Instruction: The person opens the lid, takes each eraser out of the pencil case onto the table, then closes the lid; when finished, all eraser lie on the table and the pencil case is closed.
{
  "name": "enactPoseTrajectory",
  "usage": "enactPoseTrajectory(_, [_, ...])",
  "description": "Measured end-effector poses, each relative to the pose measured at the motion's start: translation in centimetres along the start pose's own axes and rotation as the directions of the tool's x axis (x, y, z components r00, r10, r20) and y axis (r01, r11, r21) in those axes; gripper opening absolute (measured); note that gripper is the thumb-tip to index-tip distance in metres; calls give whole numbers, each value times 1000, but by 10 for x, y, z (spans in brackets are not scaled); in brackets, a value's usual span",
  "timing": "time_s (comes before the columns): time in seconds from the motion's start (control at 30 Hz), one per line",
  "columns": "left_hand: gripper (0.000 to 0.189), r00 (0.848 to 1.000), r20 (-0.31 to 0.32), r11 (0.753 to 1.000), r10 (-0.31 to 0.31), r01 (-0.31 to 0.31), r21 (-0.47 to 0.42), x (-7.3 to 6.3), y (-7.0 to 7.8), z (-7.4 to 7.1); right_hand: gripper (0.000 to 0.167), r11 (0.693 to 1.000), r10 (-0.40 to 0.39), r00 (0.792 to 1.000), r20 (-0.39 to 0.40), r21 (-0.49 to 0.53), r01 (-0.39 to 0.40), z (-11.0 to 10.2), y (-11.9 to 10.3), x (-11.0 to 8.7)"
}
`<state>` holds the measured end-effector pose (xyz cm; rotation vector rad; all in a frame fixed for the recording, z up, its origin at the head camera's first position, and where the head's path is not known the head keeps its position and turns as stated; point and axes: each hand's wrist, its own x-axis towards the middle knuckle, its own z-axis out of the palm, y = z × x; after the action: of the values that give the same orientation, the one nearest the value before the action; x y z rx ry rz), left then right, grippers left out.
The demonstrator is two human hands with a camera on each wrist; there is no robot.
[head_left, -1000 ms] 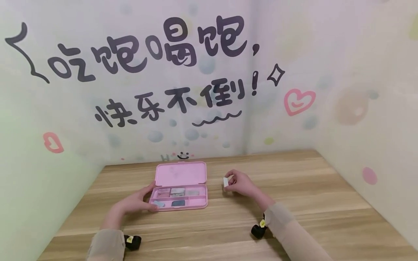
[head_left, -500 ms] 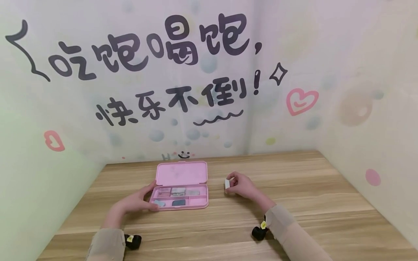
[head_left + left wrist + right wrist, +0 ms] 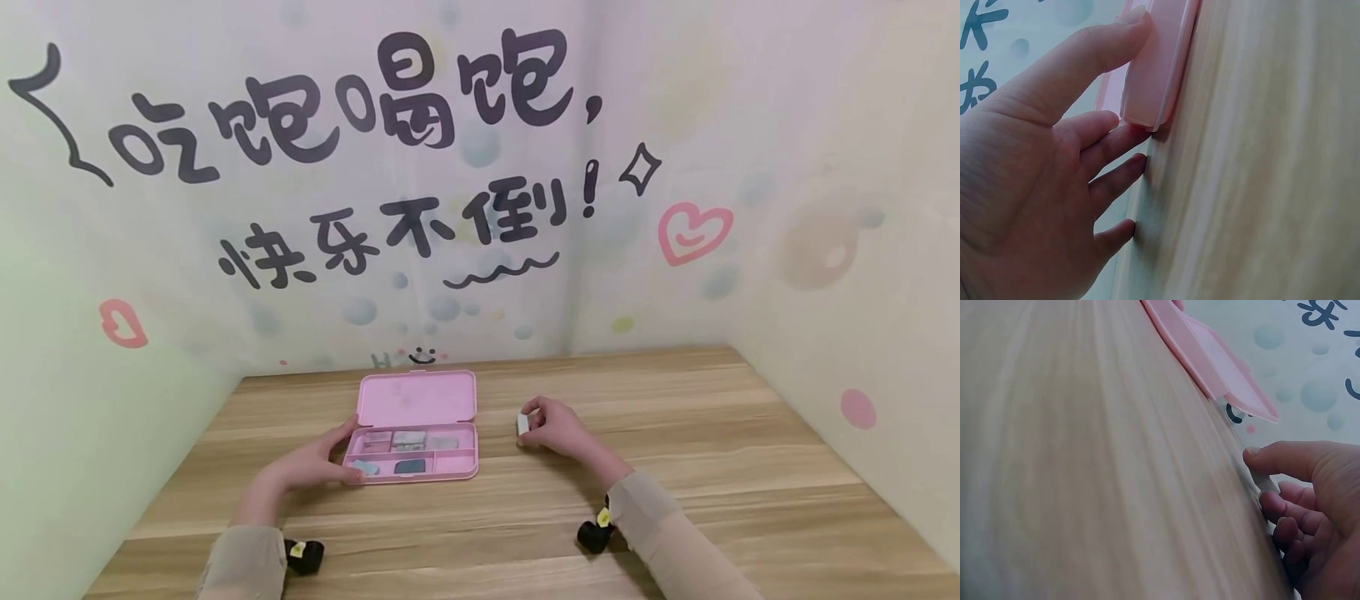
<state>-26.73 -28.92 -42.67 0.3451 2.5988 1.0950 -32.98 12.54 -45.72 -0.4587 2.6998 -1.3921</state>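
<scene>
A pink plastic case (image 3: 455,478) lies with its lid (image 3: 417,398) folded back on the table. My left hand (image 3: 311,462) holds the case at its left end, thumb at the front corner and fingers toward the back. In the left wrist view the thumb (image 3: 1125,40) lies along the case's side wall. Inside, a dark teal block (image 3: 410,466) and a light blue block (image 3: 367,467) sit in the front row. Several whitish, worn blocks (image 3: 409,438) fill part of the back row. To the right, my right hand (image 3: 557,425) pinches a small white block (image 3: 522,425) between thumb and fingers, close over the table.
The wood-grain table (image 3: 480,533) runs back to a printed wall sheet (image 3: 675,317) with dark lettering. Side walls close it in at left and right. A black wrist camera (image 3: 305,557) is on the left arm and another black camera (image 3: 595,535) on the right.
Hands, case and white block keep practically the same places. The whole head view has shifted only slightly.
</scene>
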Motion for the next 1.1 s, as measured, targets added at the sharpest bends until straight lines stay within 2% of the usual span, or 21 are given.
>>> enactPoseTrajectory(0.53, [109,999,-7,999,-31,31,17,-3,4,0,40,999,-9,1000,2,-41,9,4,-5,1])
enactPoseTrajectory(0.77, [108,1000,-8,1000,-23,24,11,-6,6,-2,42,999,-13,1000,13,-51,14,4,-7,3])
enactPoseTrajectory(0.9, [108,1000,-14,1000,-26,26,11,-6,5,-2,47,999,-6,1000,28,-47,8,2,-9,6])
enactPoseTrajectory(1.1, [109,1000,-13,1000,-16,16,20,-3,3,0,49,995,-21,998,64,-98,28,-8,-20,11])
